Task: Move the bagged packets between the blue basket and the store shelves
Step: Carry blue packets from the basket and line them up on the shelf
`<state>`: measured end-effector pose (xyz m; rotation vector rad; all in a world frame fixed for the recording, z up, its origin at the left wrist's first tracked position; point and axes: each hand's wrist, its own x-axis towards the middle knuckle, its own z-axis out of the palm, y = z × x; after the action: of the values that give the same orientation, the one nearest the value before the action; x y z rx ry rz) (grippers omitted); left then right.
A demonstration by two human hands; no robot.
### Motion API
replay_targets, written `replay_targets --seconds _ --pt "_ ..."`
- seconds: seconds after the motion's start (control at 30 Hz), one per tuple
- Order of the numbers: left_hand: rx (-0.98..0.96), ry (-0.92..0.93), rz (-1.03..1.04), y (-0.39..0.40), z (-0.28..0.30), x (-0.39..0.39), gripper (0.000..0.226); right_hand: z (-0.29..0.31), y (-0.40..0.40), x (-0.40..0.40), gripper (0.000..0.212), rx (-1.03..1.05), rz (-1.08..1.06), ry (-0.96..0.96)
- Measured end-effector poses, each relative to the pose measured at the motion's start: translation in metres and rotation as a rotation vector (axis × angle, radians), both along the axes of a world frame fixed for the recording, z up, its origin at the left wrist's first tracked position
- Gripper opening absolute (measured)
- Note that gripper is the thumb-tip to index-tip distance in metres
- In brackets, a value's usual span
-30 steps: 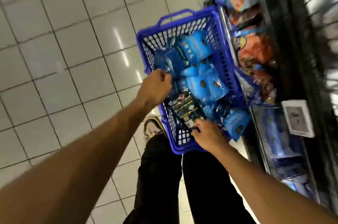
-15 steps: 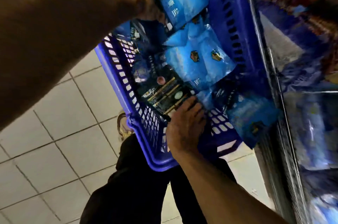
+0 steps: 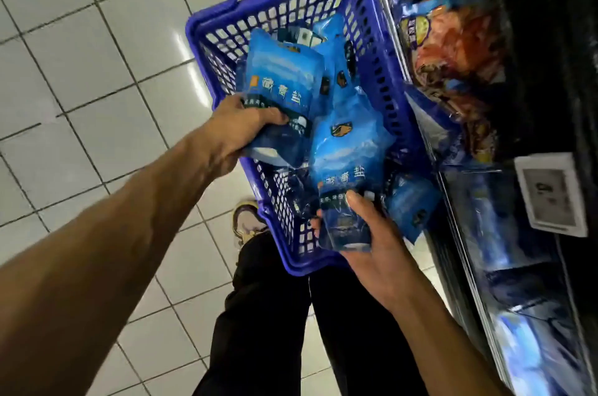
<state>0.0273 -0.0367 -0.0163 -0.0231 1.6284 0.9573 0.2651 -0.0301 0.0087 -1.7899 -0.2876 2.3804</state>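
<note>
Meanwhile, beside dark store shelves (image 3: 524,123), a blue basket (image 3: 382,49) full of packets sits on the tiled floor; the left hand (image 3: 233,133) grips one blue packet (image 3: 281,84), the right hand (image 3: 372,240) another (image 3: 346,169), both apparently mid-lift, a swing toward the shelf the likely next move.

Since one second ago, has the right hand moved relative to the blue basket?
Yes. The right hand was reaching into the blue basket at its near end; now it grips a blue packet raised above the near rim.
</note>
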Motion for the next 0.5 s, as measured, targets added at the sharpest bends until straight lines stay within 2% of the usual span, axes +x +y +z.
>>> replay_targets --seconds 0.1,0.2,0.23,0.3,0.37,0.43,0.5 --pt "0.058 -0.134 0.123 -0.04 0.053 0.0 0.036 0.053 0.002 -0.008 0.075 0.12 0.197 0.105" --pt "0.097 -0.172 0.237 -0.081 0.121 0.004 0.05 0.104 0.004 -0.013 0.07 0.072 0.151 0.107" --pt "0.101 -0.184 0.283 -0.091 0.144 0.005 0.051 0.126 0.003 -0.016 0.065 0.097 0.194 0.112" --pt "0.113 -0.182 0.364 -0.109 0.193 0.006 0.048 0.171 0.0 -0.02 0.056 0.129 0.227 0.145" --pt "0.141 -0.173 0.424 -0.125 0.24 0.007 0.044 0.218 -0.002 -0.021 0.062 0.1 0.196 0.206" --pt "0.158 -0.157 0.449 -0.138 0.29 0.01 0.037 0.263 -0.006 -0.024 0.071 0.135 0.236 0.158" --pt "0.164 -0.124 0.418 -0.146 0.339 0.013 0.038 0.309 -0.009 -0.028 0.064 0.177 0.206 0.122"
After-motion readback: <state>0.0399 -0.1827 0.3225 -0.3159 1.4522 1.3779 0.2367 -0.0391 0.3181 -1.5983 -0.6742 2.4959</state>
